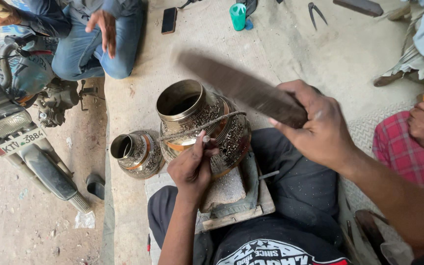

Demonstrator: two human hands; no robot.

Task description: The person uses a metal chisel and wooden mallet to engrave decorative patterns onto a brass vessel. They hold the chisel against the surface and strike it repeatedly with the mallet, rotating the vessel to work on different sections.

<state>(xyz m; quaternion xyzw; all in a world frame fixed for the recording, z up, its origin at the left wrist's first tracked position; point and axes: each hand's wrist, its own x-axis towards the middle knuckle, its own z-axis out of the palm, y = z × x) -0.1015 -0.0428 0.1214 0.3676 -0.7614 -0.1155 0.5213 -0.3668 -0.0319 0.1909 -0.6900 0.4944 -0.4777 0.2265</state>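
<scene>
A single view, from a camera worn on the person's head, looks steeply down over their own lap and forearms. It sits close: the engraved brass vase [203, 128] on the padded block fills the middle of the frame, with the left hand [192, 169] and right hand [320, 128] just below the lens. The view faces forward across the floor mat [290, 59], taking in a seated person's knees at the top edge and a parked motorcycle [15, 113] at the left.
</scene>
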